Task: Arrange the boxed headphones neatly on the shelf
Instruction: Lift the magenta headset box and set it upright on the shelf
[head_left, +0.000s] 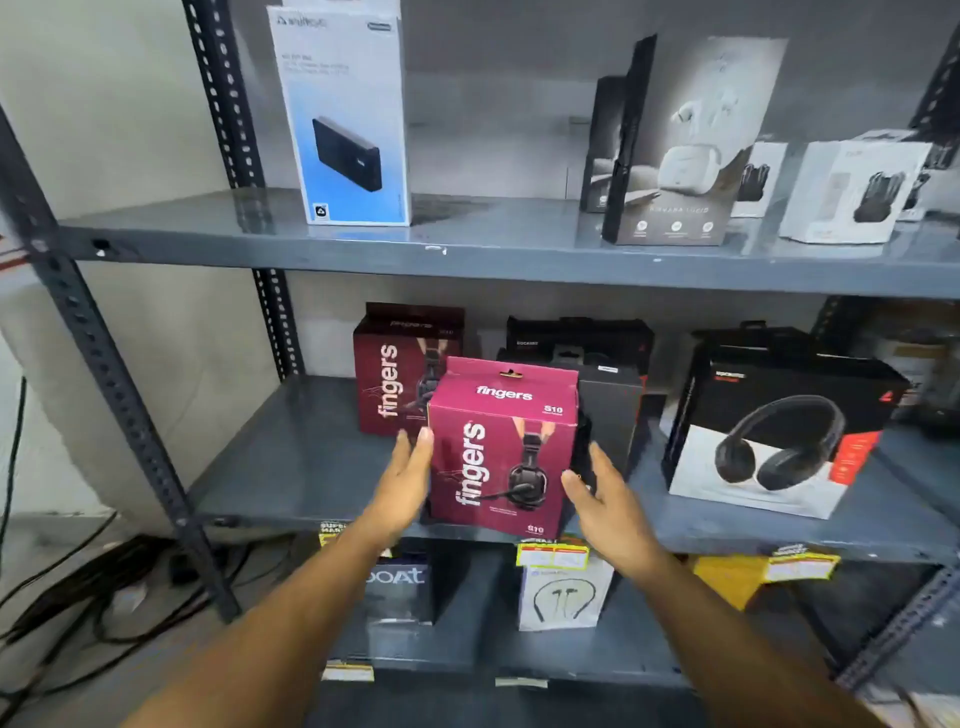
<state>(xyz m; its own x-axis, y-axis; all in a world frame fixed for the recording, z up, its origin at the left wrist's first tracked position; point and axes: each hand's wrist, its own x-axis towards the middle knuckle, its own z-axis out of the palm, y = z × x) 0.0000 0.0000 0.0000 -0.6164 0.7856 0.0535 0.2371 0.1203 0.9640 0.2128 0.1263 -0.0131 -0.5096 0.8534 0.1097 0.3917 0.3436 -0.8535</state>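
Note:
A magenta "fingers" headphone box (501, 452) stands upright at the front edge of the middle shelf (291, 467). My left hand (408, 480) lies flat against its left side. My right hand (605, 499) presses on its right side, thumb on the front corner. The box is clamped between both palms. Behind it to the left stands a second, darker "fingers" box (397, 374). A black box (610, 410) sits right behind the held one, and further black boxes (576, 338) stand at the back. A large black-and-white headphone box (774, 436) sits at the right, turned at an angle.
The top shelf (493, 244) carries a blue-white box (345, 119) and several earbud boxes (685, 150). The bottom shelf holds a "boAt" box (397, 590) and a neckband box (561, 597). A slotted upright (124, 395) stands at the left, with cables (78, 587) on the floor.

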